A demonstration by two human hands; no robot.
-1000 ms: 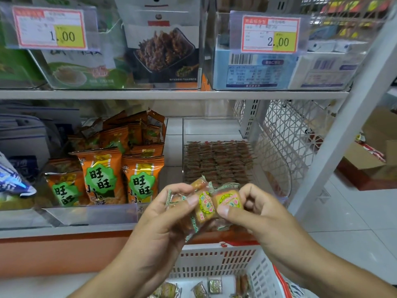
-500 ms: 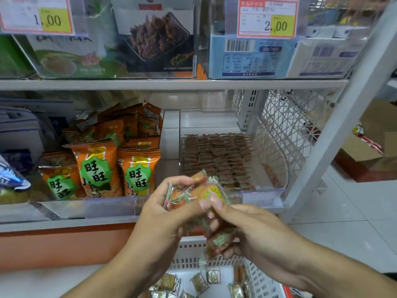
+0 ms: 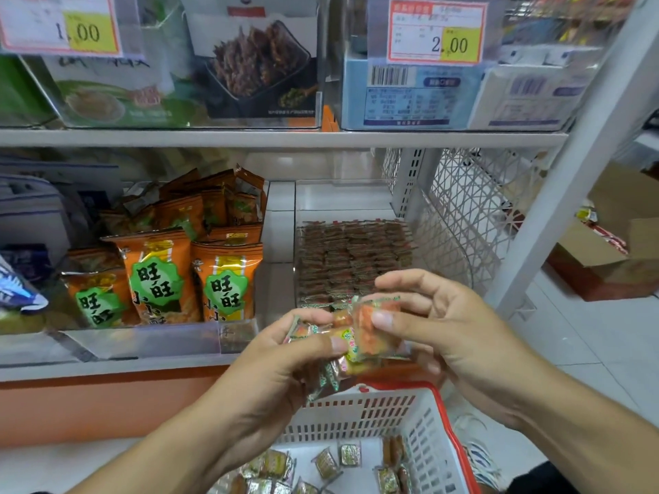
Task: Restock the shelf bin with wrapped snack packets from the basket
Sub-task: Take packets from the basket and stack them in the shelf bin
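Above the basket (image 3: 374,411), left hand (image 3: 285,361) and right hand (image 3: 445,326) both pinching one bunch of snack packets (image 3: 360,336).

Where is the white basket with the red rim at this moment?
In the head view, the white basket sits at the bottom centre-right, below the two hands and in front of the lower shelf, with loose wrapped packets inside it.

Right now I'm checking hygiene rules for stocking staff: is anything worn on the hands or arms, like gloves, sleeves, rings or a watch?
No. The left hand and right hand are bare, with no gloves and no rings on the fingers that show. Both forearms are uncovered as far as the frame's edge: no sleeves, watch or wristband appear. Fingernails look short and unpainted.
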